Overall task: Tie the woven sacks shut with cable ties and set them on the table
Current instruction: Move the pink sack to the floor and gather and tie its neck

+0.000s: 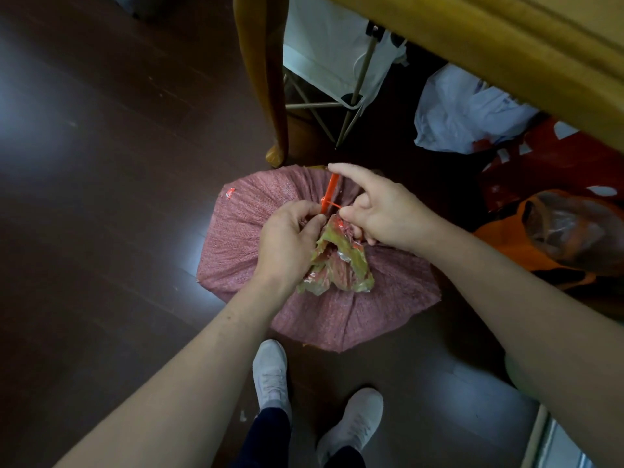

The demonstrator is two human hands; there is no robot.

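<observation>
Left fingers [309,211]: curled, pinching the gathered neck [337,261], keeping it bunched.
Right fingers [351,179]: thumb pinches the cable tie [330,189], forefinger straight, probably to cinch it.
Woven sack [236,244]: on the floor [101,197], by the desk [506,45].

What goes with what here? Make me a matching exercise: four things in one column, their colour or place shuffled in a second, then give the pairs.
Things
1. sack
2. cable tie
3. shoes
4. plastic bag

Descriptions
A. white and crumpled, lying under the table
B. orange-red, at the gathered neck
C. pinkish woven cloth, standing on the dark floor
D. pale grey, on the person's feet

Pairs: 1-C, 2-B, 3-D, 4-A
</observation>
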